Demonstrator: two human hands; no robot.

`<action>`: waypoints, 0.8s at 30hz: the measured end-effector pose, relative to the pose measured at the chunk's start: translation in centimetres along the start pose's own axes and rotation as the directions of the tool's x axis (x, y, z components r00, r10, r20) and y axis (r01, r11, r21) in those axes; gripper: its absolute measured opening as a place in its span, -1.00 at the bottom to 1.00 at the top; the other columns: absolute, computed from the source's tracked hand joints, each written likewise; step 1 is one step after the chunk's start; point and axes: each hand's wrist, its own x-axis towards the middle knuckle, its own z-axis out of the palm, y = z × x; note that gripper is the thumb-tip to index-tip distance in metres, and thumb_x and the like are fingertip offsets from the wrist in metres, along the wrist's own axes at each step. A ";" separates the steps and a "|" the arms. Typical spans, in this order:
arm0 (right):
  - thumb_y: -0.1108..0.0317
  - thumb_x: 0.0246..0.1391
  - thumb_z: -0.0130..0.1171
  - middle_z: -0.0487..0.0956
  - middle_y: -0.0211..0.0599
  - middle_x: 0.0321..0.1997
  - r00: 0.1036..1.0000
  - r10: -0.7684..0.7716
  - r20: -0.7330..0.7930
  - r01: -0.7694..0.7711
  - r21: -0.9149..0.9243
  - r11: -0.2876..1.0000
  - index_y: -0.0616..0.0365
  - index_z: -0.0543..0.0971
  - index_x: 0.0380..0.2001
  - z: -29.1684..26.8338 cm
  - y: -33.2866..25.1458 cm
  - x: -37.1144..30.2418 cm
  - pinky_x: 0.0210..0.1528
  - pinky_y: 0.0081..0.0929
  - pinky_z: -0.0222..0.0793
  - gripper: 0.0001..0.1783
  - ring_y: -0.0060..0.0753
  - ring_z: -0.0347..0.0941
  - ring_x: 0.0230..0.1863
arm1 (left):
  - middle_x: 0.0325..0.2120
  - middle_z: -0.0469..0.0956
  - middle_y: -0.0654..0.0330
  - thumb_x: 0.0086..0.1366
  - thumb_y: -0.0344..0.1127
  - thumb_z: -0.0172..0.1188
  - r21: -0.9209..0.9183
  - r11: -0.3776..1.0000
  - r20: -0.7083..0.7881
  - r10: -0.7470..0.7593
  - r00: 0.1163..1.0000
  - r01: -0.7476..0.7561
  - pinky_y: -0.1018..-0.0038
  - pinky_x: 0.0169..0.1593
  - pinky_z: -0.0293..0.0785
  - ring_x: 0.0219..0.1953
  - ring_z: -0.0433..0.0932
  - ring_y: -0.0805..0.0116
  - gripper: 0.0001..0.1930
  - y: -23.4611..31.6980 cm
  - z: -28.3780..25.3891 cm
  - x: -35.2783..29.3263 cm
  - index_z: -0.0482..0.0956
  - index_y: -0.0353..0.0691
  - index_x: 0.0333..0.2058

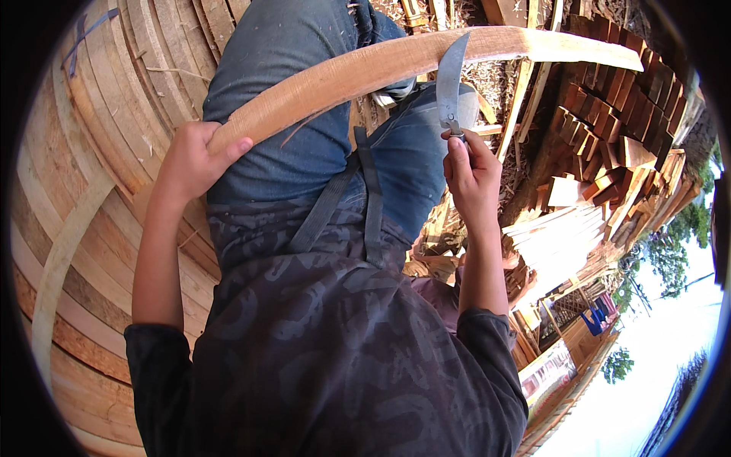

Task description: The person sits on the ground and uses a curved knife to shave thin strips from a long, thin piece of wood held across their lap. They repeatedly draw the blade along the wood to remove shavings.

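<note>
A long wooden strip (343, 74) lies across my thighs, its far end reaching out to the upper right. My left hand (192, 161) is closed round the strip's near left end, thumb on top. In my right hand (474, 169) is a knife (451, 87) with a curved, wide metal blade, gripped by its handle. The blade points away from me, and its tip overlaps the strip; whether it touches the wood, I cannot tell. A thin curled sliver (301, 131) hangs by the strip's lower edge.
Many wooden strips (99, 221) lie side by side at my left. At the right stands a pile of cut wood blocks (620, 107), with pale boards (560, 244) nearer. Wood shavings (491, 99) cover the ground ahead. Another person (438, 301) is partly visible behind my right arm.
</note>
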 end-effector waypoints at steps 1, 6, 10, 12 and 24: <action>0.33 0.35 0.01 0.28 -0.58 -0.68 1.000 -0.013 -0.004 0.013 0.000 1.000 0.31 0.53 -0.13 0.0 0.4 -0.1 -0.62 -0.72 -0.05 -0.76 -0.80 0.11 -0.68 | -0.78 0.26 0.19 0.16 0.10 0.32 0.002 1.000 0.006 -0.001 1.000 0.001 0.39 -0.54 0.27 -0.65 0.27 0.47 -0.41 -0.1 0.0 0.0 0.43 -0.40 -0.65; 0.34 0.34 0.01 0.31 -0.58 -0.68 1.000 -0.019 -0.020 0.019 -0.018 1.000 0.30 0.54 -0.15 0.0 -0.1 -0.4 -0.62 -0.72 -0.03 -0.77 -0.80 0.13 -0.67 | -0.78 0.25 0.20 0.16 0.08 0.32 -0.020 1.000 -0.005 -0.009 1.000 0.009 0.41 -0.54 0.25 -0.64 0.27 0.49 -0.42 -0.2 0.0 -0.1 0.43 -0.40 -0.65; 0.33 0.35 -0.01 0.31 -0.59 -0.69 0.997 -0.031 -0.070 0.029 -0.024 0.999 0.28 0.56 -0.18 -1.0 0.1 0.6 -0.64 -0.73 -0.02 -0.76 -0.80 0.13 -0.69 | -0.79 0.24 0.21 0.16 0.08 0.32 -0.040 0.999 0.021 -0.017 1.000 0.017 0.42 -0.54 0.24 -0.65 0.26 0.50 -0.43 -0.1 -0.1 0.0 0.43 -0.40 -0.65; 0.31 0.37 -0.04 0.28 -0.60 -0.71 0.995 -0.023 -0.099 0.031 0.076 0.997 0.28 0.56 -0.19 -2.1 -0.1 1.3 -0.66 -0.75 -0.05 -0.74 -0.81 0.10 -0.71 | -0.79 0.23 0.21 0.16 0.08 0.32 -0.061 0.998 0.009 0.004 1.000 -0.004 0.42 -0.55 0.23 -0.65 0.26 0.50 -0.43 0.1 0.1 0.1 0.42 -0.39 -0.66; 0.29 0.17 0.26 0.46 -0.22 -0.65 0.983 -0.081 0.168 0.102 -0.123 0.987 0.30 0.58 -0.16 2.9 -1.2 -1.0 -0.53 -0.52 0.25 -0.71 -0.61 0.32 -0.61 | -0.78 0.26 0.25 0.17 0.08 0.31 -0.022 0.999 0.030 -0.047 0.998 0.047 0.41 -0.55 0.24 -0.65 0.27 0.51 -0.43 0.1 -0.2 0.0 0.45 -0.40 -0.65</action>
